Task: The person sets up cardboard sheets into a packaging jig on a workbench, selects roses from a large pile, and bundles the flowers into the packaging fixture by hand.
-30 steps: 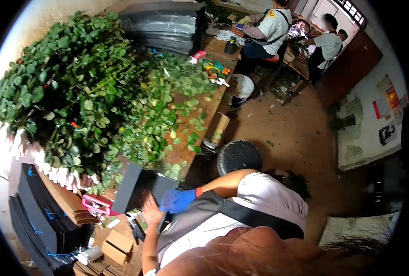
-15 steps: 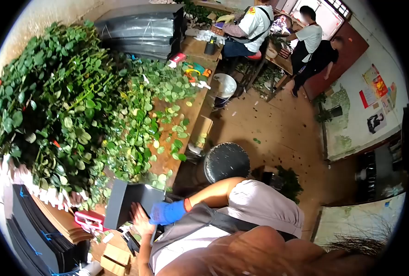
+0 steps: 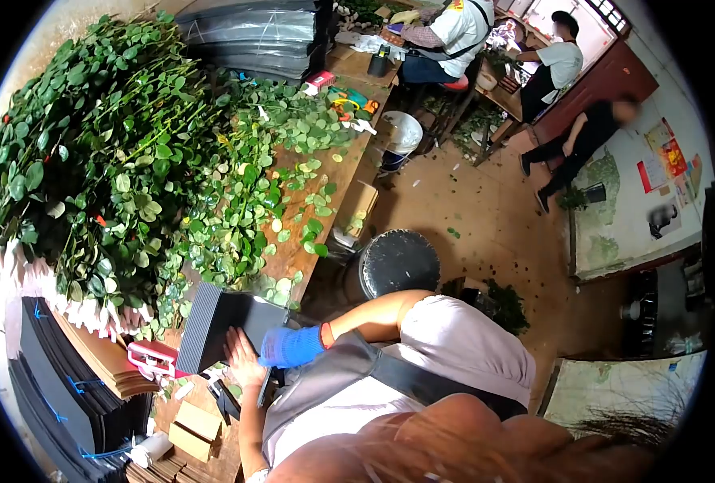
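A dark corrugated sheet [image 3: 212, 326] lies bent at the near edge of the wooden table, with ridges showing on its left part. My bare left hand [image 3: 245, 357] rests flat on its smoother part, fingers stretched out. Beside it, my right hand [image 3: 293, 346], in a blue knit glove, is closed at the sheet's near edge. What its fingers hold is hidden. Just left of the sheet is a red-and-white object [image 3: 153, 357]. Leafy cut stems [image 3: 132, 169] are heaped beyond, their pale wrapped ends toward the lower left.
Stacked dark sheets [image 3: 63, 378] and a small cardboard box [image 3: 195, 431] lie at lower left. A black-topped drum [image 3: 399, 262] and a white bucket [image 3: 401, 133] stand beside the table [image 3: 325, 217]. Two people work at far tables; another person [image 3: 583, 141] is near the right wall.
The sheet has tilted, so its left part now shows ridges. Both hands stay close to it. The person in black has moved away from the door toward the wall. My view has shifted slightly.
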`<action>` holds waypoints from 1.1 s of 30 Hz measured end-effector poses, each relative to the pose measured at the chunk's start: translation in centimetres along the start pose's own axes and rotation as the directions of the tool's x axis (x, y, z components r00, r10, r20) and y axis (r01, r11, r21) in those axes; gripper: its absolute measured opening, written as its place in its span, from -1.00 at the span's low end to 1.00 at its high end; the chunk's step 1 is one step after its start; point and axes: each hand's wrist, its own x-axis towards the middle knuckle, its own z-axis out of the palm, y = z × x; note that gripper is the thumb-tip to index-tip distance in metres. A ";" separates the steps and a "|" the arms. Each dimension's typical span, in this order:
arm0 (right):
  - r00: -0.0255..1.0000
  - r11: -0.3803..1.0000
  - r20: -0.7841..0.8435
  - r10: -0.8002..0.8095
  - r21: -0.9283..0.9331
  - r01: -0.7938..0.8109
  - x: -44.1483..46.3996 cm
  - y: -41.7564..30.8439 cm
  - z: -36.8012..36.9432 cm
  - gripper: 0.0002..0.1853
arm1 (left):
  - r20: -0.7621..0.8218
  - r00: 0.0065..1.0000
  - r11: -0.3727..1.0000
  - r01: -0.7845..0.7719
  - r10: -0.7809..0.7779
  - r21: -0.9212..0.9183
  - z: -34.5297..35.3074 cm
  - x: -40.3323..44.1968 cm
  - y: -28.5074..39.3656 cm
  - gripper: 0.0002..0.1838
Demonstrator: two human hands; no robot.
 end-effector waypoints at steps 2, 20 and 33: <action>1.000 1.000 -0.029 0.002 -0.011 -0.002 0.1 0.2 0.5 -0.65 | 0.020 1.000 1.000 0.004 -0.004 -0.015 -0.2 0.2 0.0 0.09; 0.939 0.984 0.300 0.169 -0.101 -0.145 1.4 -1.0 -3.3 -0.70 | -0.082 0.996 0.999 -0.031 0.028 -0.038 -0.6 0.0 -0.1 0.05; 0.859 0.970 0.451 0.243 -0.104 -0.220 2.5 -1.7 -5.2 -0.61 | -0.020 1.000 0.993 0.001 -0.004 -0.118 -2.4 -0.1 0.2 0.02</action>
